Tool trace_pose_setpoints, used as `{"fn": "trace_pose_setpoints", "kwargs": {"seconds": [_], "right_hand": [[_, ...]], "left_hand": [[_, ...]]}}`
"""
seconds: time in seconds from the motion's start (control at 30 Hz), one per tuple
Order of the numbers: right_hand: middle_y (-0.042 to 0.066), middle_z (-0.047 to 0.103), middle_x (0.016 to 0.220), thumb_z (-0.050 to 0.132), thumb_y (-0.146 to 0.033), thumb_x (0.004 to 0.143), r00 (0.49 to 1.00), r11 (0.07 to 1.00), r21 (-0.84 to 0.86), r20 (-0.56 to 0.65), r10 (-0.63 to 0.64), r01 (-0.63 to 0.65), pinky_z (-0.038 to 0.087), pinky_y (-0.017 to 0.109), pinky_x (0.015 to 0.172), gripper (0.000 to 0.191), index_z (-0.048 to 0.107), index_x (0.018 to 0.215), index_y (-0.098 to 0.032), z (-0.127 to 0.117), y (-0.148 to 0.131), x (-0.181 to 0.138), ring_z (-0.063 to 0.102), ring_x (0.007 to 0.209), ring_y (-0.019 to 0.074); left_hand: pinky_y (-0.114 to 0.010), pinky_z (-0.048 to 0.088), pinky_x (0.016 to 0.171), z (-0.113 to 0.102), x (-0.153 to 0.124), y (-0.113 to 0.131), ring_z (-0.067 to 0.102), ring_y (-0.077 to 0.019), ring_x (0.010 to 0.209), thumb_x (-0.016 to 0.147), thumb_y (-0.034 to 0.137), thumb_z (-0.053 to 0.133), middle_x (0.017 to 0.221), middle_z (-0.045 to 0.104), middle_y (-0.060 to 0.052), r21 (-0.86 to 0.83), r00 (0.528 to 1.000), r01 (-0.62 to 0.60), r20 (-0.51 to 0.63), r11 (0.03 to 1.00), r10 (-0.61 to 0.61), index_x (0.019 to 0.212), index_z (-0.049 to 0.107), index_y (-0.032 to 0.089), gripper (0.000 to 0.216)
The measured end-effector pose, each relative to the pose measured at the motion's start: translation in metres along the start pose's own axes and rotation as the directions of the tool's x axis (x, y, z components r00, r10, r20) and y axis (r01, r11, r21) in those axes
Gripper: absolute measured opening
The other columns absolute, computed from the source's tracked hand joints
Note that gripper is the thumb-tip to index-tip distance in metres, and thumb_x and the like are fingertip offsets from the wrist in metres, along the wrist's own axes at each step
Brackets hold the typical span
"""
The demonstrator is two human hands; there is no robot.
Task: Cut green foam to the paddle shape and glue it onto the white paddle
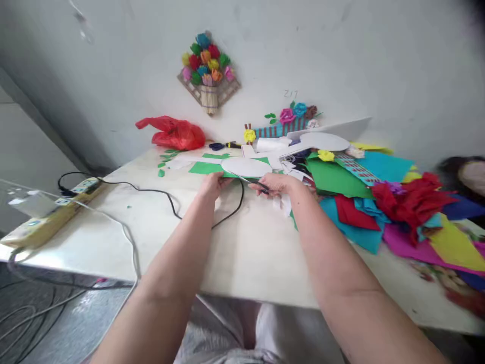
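Pinching green paper (206,168) at its near side with the left hand (213,186). Gripping scissors (262,189) in the right hand (273,184), with blades pointing left at a white oval card (246,167) lying over the green paper. Working nearer the table's (261,253) far edge than its near edge, with a red bag (178,134) by the far left corner, a power strip (49,215) along the left edge and coloured paper (341,175) heaped toward the right edge.

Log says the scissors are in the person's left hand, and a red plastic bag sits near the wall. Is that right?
Not quite: the head view shows the scissors in the person's right hand, not the left hand. The red plastic bag does sit near the wall.
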State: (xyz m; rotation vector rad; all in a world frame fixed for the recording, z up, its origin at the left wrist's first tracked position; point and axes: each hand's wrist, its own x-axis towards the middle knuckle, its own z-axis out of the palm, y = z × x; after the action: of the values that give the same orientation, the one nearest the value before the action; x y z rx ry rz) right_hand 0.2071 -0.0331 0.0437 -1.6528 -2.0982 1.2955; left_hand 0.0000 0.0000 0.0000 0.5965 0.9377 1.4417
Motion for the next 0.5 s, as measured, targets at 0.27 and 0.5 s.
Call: {"fn": "trace_pose_setpoints", "kwargs": {"seconds": [0.27, 0.5], "right_hand": [[-0.003, 0.050, 0.039, 0.063, -0.062, 0.074, 1.000, 1.000, 0.025, 0.007, -0.010, 0.010, 0.024, 0.020, 0.030, 0.051, 0.060, 0.067, -0.012, 0.0005, 0.0016, 0.0009, 0.029, 0.027, 0.0038], [-0.003, 0.049, 0.038, 0.063, -0.060, 0.075, 0.999, 0.999, 0.014, -0.005, -0.047, 0.048, 0.023, 0.020, 0.031, 0.049, 0.061, 0.066, -0.012, -0.0008, 0.0055, 0.0049, 0.028, 0.027, 0.0037]], "left_hand": [[-0.029, 0.057, 0.065, 0.0003, -0.0013, -0.0009, 0.065, -0.0170, 0.056, 0.078, 0.000, 0.047, 0.064, 0.064, -0.005, -0.002, 1.000, -0.001, -0.002, 1.000, 0.001, 0.089, 0.058, 0.009, 0.019], [-0.029, 0.058, 0.062, -0.0008, 0.0011, -0.0020, 0.065, -0.0171, 0.055, 0.075, -0.001, 0.050, 0.063, 0.064, -0.005, -0.056, 1.000, 0.007, -0.027, 0.998, -0.008, 0.092, 0.058, 0.009, 0.021]]}}
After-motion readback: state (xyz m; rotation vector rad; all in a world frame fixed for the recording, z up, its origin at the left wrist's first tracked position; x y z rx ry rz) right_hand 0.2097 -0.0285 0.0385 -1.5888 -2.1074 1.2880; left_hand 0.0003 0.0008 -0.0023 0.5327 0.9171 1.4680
